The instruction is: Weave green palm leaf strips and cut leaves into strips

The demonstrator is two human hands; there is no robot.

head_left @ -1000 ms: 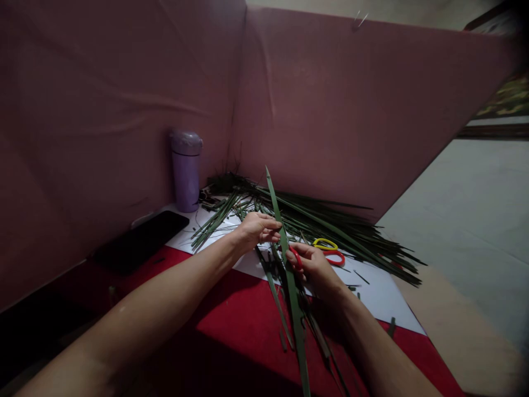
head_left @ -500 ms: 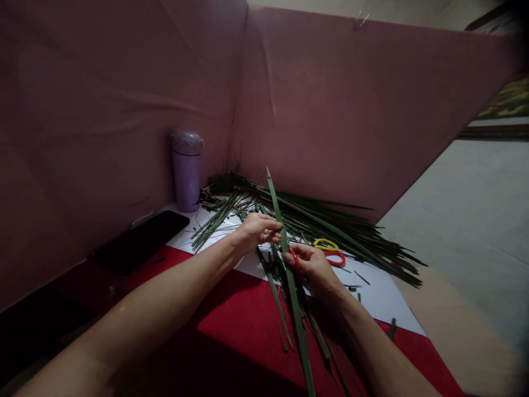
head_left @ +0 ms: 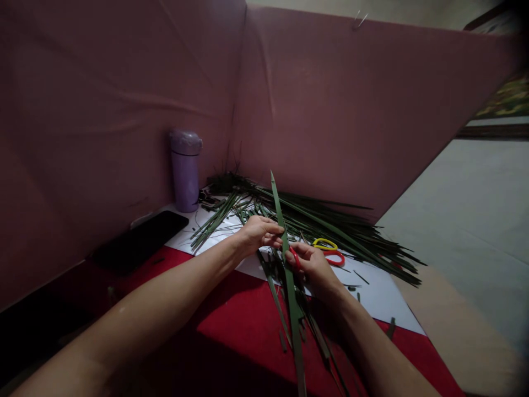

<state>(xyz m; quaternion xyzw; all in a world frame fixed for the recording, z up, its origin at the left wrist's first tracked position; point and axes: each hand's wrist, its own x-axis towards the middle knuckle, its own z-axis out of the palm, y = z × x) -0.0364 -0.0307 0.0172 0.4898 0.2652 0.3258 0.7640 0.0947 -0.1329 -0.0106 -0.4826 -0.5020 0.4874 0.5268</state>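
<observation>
My left hand point(head_left: 261, 231) pinches a long green leaf strip point(head_left: 292, 303) between thumb and fingers, near the strip's upper part. The strip stands tilted, its pointed tip up and its lower end toward me. Just below, my right hand point(head_left: 309, 262) is closed around a small red curved handle point(head_left: 294, 257), its fingertips against the strip's edge. What the handle belongs to is mostly hidden by the fingers and leaf. Right beside that hand, scissors with one yellow and one red loop point(head_left: 326, 245) lie on the white sheet point(head_left: 384, 298).
A large pile of green leaf strips point(head_left: 347, 229) lies behind my hands, with cut scraps around. To the left are a purple bottle point(head_left: 185, 171) and a dark flat phone-like object point(head_left: 142, 237). Pink panels point(head_left: 330, 110) wall the red-covered table point(head_left: 223, 314).
The leaf strip has shifted slightly: its tip moved right and its lower end swung left. Both hands keep nearly the same places and grips.
</observation>
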